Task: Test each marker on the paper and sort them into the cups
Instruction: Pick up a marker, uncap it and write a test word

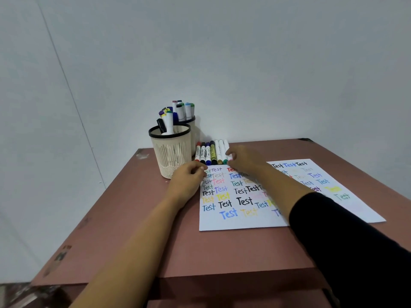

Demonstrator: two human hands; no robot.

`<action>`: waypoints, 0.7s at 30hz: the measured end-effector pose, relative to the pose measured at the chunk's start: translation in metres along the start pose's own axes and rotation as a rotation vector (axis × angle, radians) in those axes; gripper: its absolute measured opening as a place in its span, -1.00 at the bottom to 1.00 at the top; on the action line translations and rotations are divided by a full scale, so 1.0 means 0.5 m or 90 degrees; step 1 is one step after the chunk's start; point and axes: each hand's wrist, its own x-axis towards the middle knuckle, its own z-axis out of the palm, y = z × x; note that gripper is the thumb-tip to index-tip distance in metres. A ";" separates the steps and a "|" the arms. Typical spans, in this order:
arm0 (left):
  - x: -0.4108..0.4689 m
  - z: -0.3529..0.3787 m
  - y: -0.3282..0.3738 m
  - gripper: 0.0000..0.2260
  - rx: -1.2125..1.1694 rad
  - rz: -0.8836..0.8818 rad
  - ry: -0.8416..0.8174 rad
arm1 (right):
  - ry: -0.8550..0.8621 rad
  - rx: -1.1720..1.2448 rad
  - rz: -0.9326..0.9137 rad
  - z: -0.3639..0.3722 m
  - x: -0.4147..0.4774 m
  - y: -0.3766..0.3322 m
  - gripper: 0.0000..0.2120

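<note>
A row of several markers lies on the table just beyond the white paper, which is covered in coloured "Test" words. My right hand reaches over the paper to the right end of the row, and its thumb and fingers close on the rightmost white marker. My left hand rests with curled fingers at the paper's top left corner and holds nothing. Two beige mesh cups hold markers: the near cup to the left of the row, and the far cup behind it.
The reddish-brown table stands in a corner against pale walls. Its front edge is near me, and its left edge runs close to the near cup. My black right sleeve covers part of the paper.
</note>
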 end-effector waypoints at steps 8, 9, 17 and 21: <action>0.003 0.000 -0.001 -0.82 0.001 -0.002 -0.002 | 0.004 0.045 -0.006 -0.018 0.001 0.013 -0.78; 0.003 0.000 -0.001 -0.82 0.002 -0.002 -0.002 | 0.007 0.044 -0.008 -0.017 -0.001 0.014 -0.79; 0.000 0.001 -0.003 -0.83 0.001 -0.005 -0.003 | 0.062 0.044 -0.017 -0.008 -0.011 0.011 -0.78; 0.000 0.003 -0.003 -0.82 0.001 -0.006 -0.002 | 0.072 0.037 -0.028 -0.007 -0.015 0.016 -0.77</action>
